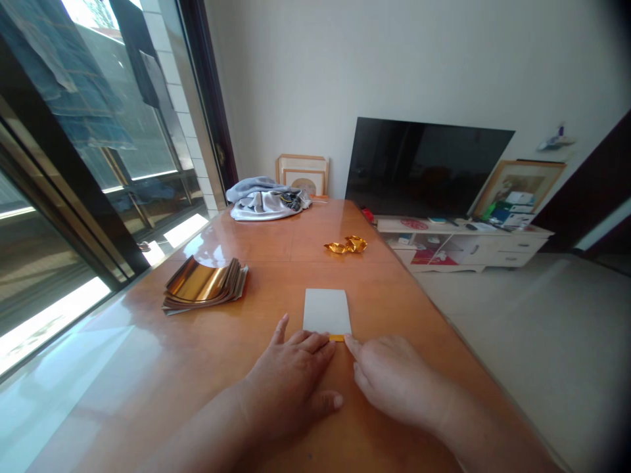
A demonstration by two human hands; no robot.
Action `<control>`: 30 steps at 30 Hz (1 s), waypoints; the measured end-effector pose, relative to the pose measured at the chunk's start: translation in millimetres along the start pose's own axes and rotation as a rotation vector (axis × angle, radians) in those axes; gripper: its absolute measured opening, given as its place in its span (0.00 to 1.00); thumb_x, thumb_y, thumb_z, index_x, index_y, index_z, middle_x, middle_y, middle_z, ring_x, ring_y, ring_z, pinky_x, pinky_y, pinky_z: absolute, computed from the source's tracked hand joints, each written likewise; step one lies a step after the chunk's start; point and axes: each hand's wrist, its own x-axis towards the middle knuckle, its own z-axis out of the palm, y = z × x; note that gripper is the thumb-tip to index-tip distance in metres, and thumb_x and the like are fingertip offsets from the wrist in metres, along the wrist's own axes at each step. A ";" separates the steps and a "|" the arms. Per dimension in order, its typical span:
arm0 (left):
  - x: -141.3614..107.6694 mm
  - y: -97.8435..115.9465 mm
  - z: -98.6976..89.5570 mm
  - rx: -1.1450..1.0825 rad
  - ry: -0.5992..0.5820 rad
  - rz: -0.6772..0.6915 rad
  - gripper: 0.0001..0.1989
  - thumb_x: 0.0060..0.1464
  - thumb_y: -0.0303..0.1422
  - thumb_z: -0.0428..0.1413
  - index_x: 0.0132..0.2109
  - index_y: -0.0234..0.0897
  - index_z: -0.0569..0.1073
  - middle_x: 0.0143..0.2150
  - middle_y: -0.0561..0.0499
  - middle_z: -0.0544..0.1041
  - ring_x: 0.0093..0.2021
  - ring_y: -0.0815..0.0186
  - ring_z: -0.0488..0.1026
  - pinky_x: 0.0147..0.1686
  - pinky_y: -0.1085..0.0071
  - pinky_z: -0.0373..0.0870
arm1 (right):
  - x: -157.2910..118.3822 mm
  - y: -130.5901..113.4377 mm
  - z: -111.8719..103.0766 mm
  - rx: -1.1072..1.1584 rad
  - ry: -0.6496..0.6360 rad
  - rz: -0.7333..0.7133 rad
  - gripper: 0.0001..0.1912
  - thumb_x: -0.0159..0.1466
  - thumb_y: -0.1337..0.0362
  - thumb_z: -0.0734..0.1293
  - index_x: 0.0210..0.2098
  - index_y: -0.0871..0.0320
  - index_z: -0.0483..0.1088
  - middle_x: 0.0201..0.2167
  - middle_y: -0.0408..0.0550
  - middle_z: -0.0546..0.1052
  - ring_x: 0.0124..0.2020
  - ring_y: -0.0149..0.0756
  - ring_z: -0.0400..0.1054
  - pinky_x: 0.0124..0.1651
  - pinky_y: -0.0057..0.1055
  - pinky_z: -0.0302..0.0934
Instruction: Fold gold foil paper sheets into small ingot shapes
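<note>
A sheet of paper (326,309) lies on the table with its pale side up. Its near edge is folded over into a narrow gold strip (336,338). My left hand (296,374) lies palm down with fingers spread, its fingertips pressing on the left part of that fold. At the fold's right end rests the extended index finger of my right hand (389,374), while its other fingers curl under. To the left sits a curved stack of shiny gold paper sheets (204,282). Beyond the sheet are folded gold paper pieces (350,246).
A grey cloth bundle (266,200) sits at the far end of the wooden table (276,276). The table's right edge runs beside the tiled floor. Past it stand a white TV cabinet (468,246) and a large television (426,171). A glass sliding door (123,131) borders the left.
</note>
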 end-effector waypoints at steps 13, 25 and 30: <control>-16.6 -20.8 -28.6 -0.110 -0.143 0.012 0.34 0.55 0.54 0.57 0.67 0.52 0.65 0.68 0.47 0.66 0.69 0.51 0.61 0.70 0.43 0.33 | -2.0 4.6 -2.0 0.053 -0.028 -0.003 0.27 0.64 0.66 0.58 0.62 0.59 0.69 0.40 0.60 0.82 0.40 0.52 0.76 0.40 0.40 0.63; -18.1 -19.6 -43.0 -0.085 -0.018 -0.100 0.13 0.57 0.47 0.57 0.42 0.50 0.81 0.40 0.52 0.81 0.55 0.52 0.71 0.67 0.44 0.41 | 3.1 7.3 -5.1 0.171 -0.008 0.019 0.18 0.66 0.65 0.59 0.49 0.57 0.76 0.38 0.56 0.82 0.38 0.45 0.75 0.38 0.34 0.58; -12.2 -19.9 -34.4 -0.083 0.014 -0.113 0.11 0.57 0.45 0.57 0.43 0.49 0.79 0.41 0.51 0.79 0.51 0.53 0.71 0.66 0.38 0.38 | 17.6 20.5 -2.7 0.343 0.129 0.121 0.15 0.68 0.62 0.58 0.38 0.55 0.76 0.35 0.48 0.81 0.36 0.37 0.73 0.36 0.28 0.54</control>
